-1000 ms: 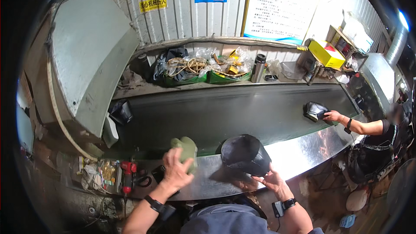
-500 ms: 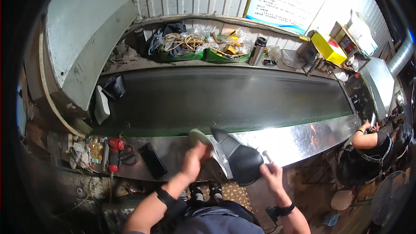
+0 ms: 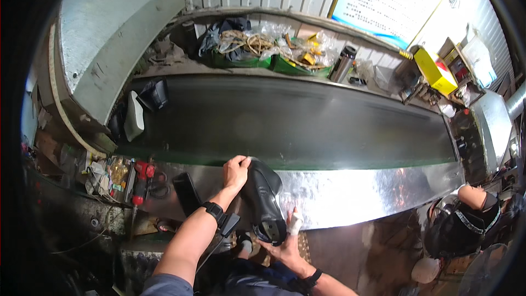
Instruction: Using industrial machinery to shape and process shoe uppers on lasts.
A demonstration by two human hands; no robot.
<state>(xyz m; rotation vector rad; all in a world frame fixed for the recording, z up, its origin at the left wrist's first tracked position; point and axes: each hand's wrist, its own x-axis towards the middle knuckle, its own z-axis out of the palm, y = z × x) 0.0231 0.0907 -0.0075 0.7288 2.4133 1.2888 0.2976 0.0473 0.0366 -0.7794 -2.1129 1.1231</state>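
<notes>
The left hand (image 3: pixel 235 174) is clamped on the far end of a black saddle-shaped piece (image 3: pixel 262 189), held above the metal worktop's (image 3: pixel 350 194) near edge. The right hand (image 3: pixel 287 248) cups its near end, thumb and fingers apart; I cannot tell whether it grips. To the left lie 2 things: a black phone (image 3: pixel 187 193) and a red power tool (image 3: pixel 142 180).

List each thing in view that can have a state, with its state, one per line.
Black shoe piece: held at a slant
Left hand: closed on its far end
Right hand: spread at its near end
Phone: lying on the metal ledge
Red drill: lying down, untouched
Flask: standing, capped
Green bins: filled, uncovered
Belt: cannot tell whether running
</notes>
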